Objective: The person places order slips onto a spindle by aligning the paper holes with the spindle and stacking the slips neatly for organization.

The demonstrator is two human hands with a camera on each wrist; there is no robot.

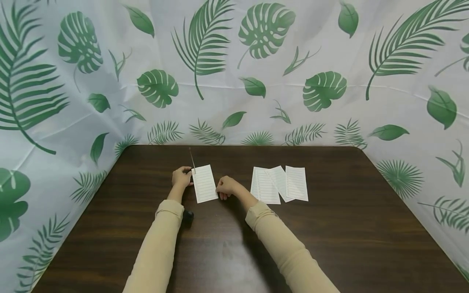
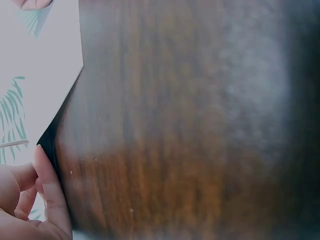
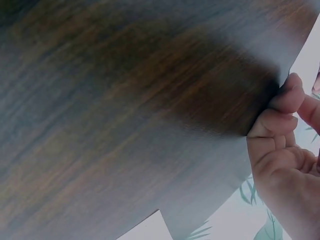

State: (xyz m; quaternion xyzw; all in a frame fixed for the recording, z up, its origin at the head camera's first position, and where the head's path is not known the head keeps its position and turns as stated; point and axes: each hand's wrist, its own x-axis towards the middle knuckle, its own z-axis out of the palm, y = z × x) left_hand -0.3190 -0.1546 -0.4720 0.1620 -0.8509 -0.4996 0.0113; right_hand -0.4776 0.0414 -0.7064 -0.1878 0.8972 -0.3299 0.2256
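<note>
A white lined card [image 1: 204,184] lies between the two hands, left of the table's middle. At its left edge, the left hand [image 1: 181,177] pinches the card; in the left wrist view a finger [image 2: 52,192] meets the card's corner. A thin stick [image 1: 192,159] slants up from the card's upper left side, close to the left fingertips; whether the hand holds it is unclear. With curled fingers, the right hand [image 1: 228,186] pinches the card's right edge. The right wrist view shows its bent fingers [image 3: 275,127] beside the card, which is partly cut off there.
Several overlapping lined cards [image 1: 296,183] lie to the right of the right hand. Beneath everything is a dark wood-grain table [image 1: 348,236]. A white curtain [image 1: 223,97] with green leaf prints hangs behind it. By the left wrist is a small black object [image 1: 187,217].
</note>
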